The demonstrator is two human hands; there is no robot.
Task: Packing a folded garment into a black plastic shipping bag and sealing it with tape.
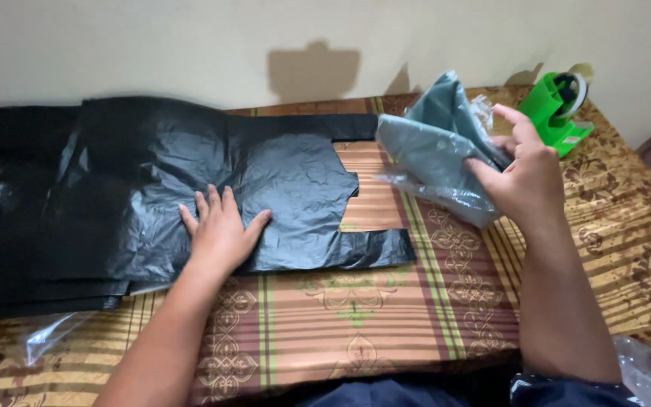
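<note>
Fig.: left hand (pixel 220 230), fingers splayed flat, pins black plastic bag (pixel 190 188) at frame centre-left; right hand (pixel 525 177) pinches clear-wrapped grey folded garment (pixel 435 147) upper right, best kept level w/ bag mouth.

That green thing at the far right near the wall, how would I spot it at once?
Start at the patterned striped cloth covering the surface and follow it to the far right corner by the pale wall. There, just beyond the right hand holding a clear-wrapped grey bundle, stands a tape dispenser. It is the only bright green thing, with a roll on its wheel, unlike the flat black plastic bags under the left hand.
</note>
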